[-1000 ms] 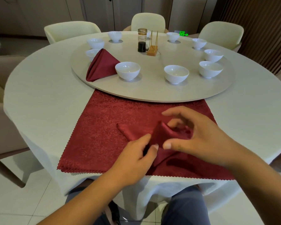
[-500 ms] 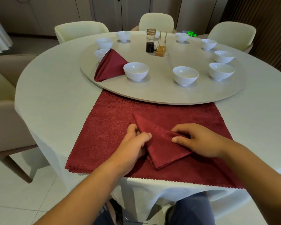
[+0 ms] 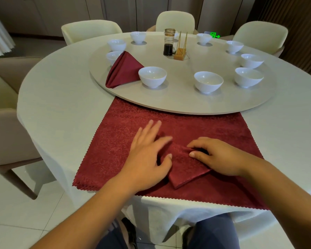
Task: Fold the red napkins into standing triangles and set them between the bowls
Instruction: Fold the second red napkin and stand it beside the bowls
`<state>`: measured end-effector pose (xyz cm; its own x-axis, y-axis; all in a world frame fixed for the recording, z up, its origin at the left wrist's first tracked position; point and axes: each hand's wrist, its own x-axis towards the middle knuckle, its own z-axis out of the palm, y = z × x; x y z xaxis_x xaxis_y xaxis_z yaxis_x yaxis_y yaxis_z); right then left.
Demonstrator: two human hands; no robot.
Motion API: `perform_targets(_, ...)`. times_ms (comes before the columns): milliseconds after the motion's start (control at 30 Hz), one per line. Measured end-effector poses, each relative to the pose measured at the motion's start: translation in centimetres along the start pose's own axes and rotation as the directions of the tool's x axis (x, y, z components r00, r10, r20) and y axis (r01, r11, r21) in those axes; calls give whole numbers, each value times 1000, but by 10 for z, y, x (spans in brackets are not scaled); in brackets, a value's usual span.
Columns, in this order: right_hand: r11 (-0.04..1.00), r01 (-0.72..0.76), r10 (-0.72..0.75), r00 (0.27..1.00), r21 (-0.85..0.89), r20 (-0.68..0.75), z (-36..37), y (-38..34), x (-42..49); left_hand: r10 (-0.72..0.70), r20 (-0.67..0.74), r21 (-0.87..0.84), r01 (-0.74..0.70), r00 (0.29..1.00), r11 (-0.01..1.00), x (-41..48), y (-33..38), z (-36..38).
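Hands on folded napkin (image 3: 183, 166), lying on the near red cloth (image 3: 214, 126).
My left hand (image 3: 147, 153) presses it, fingers straight; my right hand (image 3: 219, 157) pinches its right side with curled fingers.

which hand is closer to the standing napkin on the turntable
Left. The left hand lies on the red cloth, nearer the person and slightly right of the standing napkin; the right hand rests on the folded napkin, farther right.

Open turntable (image 3: 180, 97) between nearest bowls (image 3: 152, 76)
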<state>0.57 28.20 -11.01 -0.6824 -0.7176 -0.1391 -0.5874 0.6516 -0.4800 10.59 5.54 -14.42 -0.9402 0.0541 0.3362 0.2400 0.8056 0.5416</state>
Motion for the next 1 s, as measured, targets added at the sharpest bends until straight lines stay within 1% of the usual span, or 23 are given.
perform_targets(33, 1000, 1, -1, 999, -2, -37, 2, 0, 0, 70, 79, 117, -79, 994, 990, 1, -3, 0)
perform_targets(67, 1000, 3, -3, 997, 8, -81, 3, 0, -1, 92, 158, 201, -124, 983, 972, 3, -5, 0)
perform_targets(133, 1000, 9, -5, 987, 28, -163, 6, -1, -2, 52, 265, 298, -133, 963, 945, 5, -10, 0)
perform_targets(233, 1000, 1, 0, 968, 4, -251, 10, 0, -3, -24, 346, 384, -119, 938, 915, 8, -10, 3)
perform_targets(300, 999, -26, 18, 955, -24, -295, 14, 2, -5, -25, 371, 400, -135, 928, 906, 11, -4, 1)
perform_targets(367, 998, -54, 38, 943, -40, -331, 18, 3, -5, 43, 393, 350, -193, 919, 917, 12, 4, -3)
perform_targets(433, 990, -106, 65, 926, -93, -371, 22, 2, -7, 93, 473, 289, -254, 876, 923, 10, 11, -5)
perform_targets(467, 979, -140, 69, 909, -145, -411, 23, 0, -9, 94, 511, 282, -270, 854, 921, 7, 12, -4)
perform_targets(533, 962, -167, 37, 862, -214, -506, 29, -12, -18, 79, 524, 314, -278, 848, 908, 0, 10, 2)
perform_targets(567, 966, -142, 7, 852, -218, -524, 33, -22, -23, 74, 511, 334, -277, 857, 901, -2, 8, 5)
perform_targets(600, 970, -97, -29, 863, -222, -505, 39, -32, -27, 71, 498, 345, -272, 864, 898, -4, 7, 8)
perform_targets(667, 976, -15, -66, 931, -217, -360, 54, -50, -37, 63, 488, 343, -258, 871, 903, -6, 7, 10)
perform_targets(733, 973, 3, -52, 977, -231, -206, 65, -53, -43, 56, 487, 349, -253, 872, 902, -7, 8, 10)
perform_targets(767, 970, -10, -30, 986, -243, -162, 67, -49, -45, 52, 487, 359, -254, 872, 898, -7, 8, 11)
perform_targets(800, 969, -23, -14, 989, -248, -144, 67, -43, -47, 49, 483, 367, -253, 874, 895, -8, 8, 11)
perform_targets(933, 974, -53, 13, 984, -219, -179, 51, -21, -47, 43, 481, 391, -259, 876, 883, -7, 9, 10)
perform_targets(1000, 982, -99, 53, 962, -161, -269, 39, -8, -46, 41, 485, 396, -261, 874, 880, -7, 9, 10)
